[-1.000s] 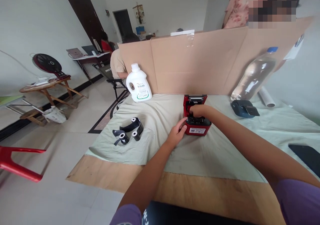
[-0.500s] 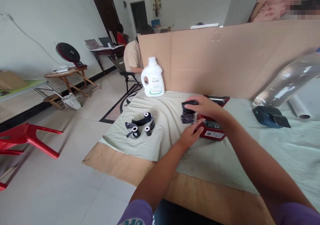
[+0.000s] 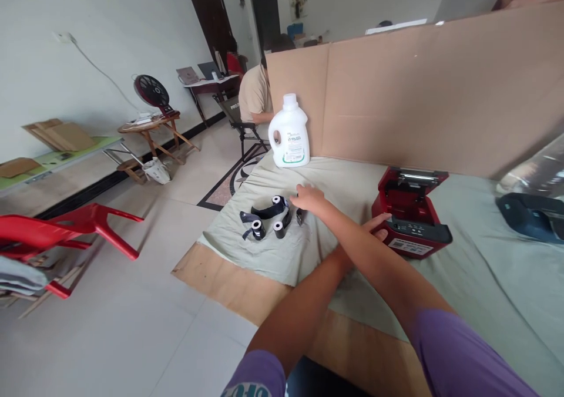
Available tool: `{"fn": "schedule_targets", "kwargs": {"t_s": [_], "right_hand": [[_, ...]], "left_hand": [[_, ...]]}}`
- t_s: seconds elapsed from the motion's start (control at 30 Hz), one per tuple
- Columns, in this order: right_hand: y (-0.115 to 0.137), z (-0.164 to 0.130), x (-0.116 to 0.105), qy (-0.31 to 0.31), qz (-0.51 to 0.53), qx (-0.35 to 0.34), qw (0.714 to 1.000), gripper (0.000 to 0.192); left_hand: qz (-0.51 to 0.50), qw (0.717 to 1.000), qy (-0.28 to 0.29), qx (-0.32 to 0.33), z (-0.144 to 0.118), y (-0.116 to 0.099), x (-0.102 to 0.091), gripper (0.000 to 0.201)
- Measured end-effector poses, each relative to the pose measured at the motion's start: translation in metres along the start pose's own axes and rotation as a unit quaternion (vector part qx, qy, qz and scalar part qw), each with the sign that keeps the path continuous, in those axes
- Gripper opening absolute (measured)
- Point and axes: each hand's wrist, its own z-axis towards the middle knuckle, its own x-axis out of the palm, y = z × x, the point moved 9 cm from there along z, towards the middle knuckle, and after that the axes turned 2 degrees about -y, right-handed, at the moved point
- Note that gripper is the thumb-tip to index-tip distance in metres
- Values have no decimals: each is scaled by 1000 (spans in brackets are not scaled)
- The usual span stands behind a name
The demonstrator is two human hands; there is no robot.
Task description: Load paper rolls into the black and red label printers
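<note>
Right hand [image 3: 309, 198] reaches across to the 10 o'clock part of the desk [image 3: 247, 294], palm down, fingers loosely curled over a small dark piece [image 3: 300, 216] lying on the grey cloth [image 3: 352, 185]; whether it grips that piece cannot be told. Just to the left of that hand lies a black ribbon with white-cored spools [image 3: 268, 221], loose and partly unwound. Left hand [image 3: 379, 228] rests against the front left corner of the red label printer [image 3: 412, 209], mostly hidden behind the right forearm, so how far it is open cannot be told. Printer lid stands open at 1 o'clock. A white detergent bottle [image 3: 289, 133] stands upright at 11 o'clock before the cardboard screen [image 3: 418, 86]. A dark blue device [image 3: 531, 215] lies at 2 o'clock.
</note>
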Motion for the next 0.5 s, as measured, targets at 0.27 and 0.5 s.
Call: {"fn": "schedule_targets", "kwargs": {"t_s": [0.27,0.5], "right_hand": [[79,-92,12,-26,4,-398,917,34],[52,-88,2,-111,284,-310,900,13]], "left_hand": [[122,987,-45,-93,-6,-7,-12,49],[147,984,-54,-78,-8,-13,-12,50]]}}
